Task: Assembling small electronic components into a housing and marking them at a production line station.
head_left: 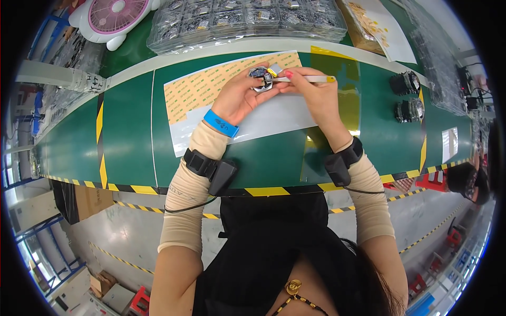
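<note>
My left hand (237, 97) is closed round a small round electronic assembly (260, 79) with a dark inside and a pale rim. A small silver battery-like block with a yellow edge (274, 70) sticks out at its upper right. Between thumb and fingers, my right hand (316, 95) grips a white stick-like tool (316, 79) with a yellow end; its other end reaches to the assembly. Both hands are over a sheet of tan adhesive pieces (197, 87) on white backing (253, 122). Exactly where the tool's tip touches is too small to tell.
Clear plastic trays (242, 23) of small parts stand at the back. A pink-and-white fan (117, 16) is at the far left. Amber film (345, 100) lies right of the sheet. Two dark cylindrical stacks (406, 83) stand further right. Striped tape (263, 191) marks the front edge.
</note>
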Demonstrator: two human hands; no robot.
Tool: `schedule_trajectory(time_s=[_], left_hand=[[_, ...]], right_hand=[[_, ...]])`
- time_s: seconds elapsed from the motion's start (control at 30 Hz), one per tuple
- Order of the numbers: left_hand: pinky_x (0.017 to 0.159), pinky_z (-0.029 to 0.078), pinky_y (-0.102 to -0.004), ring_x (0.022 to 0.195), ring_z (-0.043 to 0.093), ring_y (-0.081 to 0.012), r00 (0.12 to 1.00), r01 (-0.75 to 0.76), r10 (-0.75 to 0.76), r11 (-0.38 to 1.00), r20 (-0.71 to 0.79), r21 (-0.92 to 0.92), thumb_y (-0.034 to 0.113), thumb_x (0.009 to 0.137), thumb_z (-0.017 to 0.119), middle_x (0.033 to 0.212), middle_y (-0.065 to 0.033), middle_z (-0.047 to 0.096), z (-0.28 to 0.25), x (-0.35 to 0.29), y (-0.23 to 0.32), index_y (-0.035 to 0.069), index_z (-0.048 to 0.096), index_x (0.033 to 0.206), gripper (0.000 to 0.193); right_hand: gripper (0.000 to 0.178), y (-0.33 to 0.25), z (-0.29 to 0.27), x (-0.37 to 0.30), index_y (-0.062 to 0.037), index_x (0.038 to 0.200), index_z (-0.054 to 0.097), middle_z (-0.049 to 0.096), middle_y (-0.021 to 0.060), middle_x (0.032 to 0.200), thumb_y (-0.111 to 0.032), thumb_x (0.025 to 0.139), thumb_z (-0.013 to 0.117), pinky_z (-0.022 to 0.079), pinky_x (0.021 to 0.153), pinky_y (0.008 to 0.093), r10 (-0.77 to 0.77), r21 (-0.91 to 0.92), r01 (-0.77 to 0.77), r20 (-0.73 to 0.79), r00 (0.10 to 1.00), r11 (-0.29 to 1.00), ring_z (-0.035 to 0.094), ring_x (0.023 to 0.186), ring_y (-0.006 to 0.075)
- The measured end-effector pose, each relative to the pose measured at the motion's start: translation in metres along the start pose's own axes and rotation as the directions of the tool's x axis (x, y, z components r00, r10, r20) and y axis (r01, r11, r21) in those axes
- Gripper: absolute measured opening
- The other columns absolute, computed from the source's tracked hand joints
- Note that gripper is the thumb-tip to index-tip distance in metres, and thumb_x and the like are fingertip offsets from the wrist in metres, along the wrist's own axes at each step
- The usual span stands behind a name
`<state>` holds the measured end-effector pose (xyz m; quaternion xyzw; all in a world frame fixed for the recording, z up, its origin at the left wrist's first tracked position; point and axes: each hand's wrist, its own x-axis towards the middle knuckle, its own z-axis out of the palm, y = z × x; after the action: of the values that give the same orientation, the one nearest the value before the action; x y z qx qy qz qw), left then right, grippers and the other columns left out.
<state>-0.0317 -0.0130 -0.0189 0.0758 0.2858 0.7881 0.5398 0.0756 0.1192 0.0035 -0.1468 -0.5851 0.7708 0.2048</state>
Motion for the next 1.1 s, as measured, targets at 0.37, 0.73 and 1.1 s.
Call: schedule_trajectory(time_s=[0.37,0.73,1.1], left_hand=[[0.082,0.050,-0.0388,0.091,0.058,-0.0312,0.979,0.035,0.052,0.909,-0.197,0.415,0.004,0.085,0.031,0.101,-0.0239,0.053,0.011,-0.005,0.002,-0.006,0.036,0.119,0.035],[0.082,0.049,-0.0390,0.095,0.056,-0.0286,0.995,-0.032,0.053,0.975,-0.090,0.219,0.021,0.091,0.024,0.108,-0.0191,0.051,0.011,-0.006,-0.002,-0.006,0.040,0.118,0.041],[0.078,0.050,-0.0414,0.083,0.060,-0.0313,0.998,0.024,-0.008,0.953,-0.055,0.300,0.021,0.091,0.026,0.098,-0.0226,0.055,0.014,-0.009,0.001,-0.005,0.041,0.115,0.039]], right_hand=[[0.011,-0.013,0.000,-0.015,0.0076,0.088,0.058,0.060,0.0136,0.092,0.001,0.080,0.054,0.050,0.072,0.0275,-0.259,-0.099,0.254,-0.040,0.965,0.962,0.061,0.079,0.0192],[0.012,-0.003,-0.003,-0.016,0.0023,0.086,0.063,0.061,0.0101,0.089,0.002,0.075,0.061,0.049,0.071,0.0242,-0.257,-0.326,0.306,0.184,0.949,0.895,0.059,0.081,0.0141],[0.012,-0.009,-0.014,-0.010,0.0078,0.088,0.060,0.062,0.0149,0.088,0.000,0.080,0.055,0.051,0.068,0.0259,-0.119,-0.216,0.149,0.144,0.982,0.965,0.061,0.074,0.0176]])
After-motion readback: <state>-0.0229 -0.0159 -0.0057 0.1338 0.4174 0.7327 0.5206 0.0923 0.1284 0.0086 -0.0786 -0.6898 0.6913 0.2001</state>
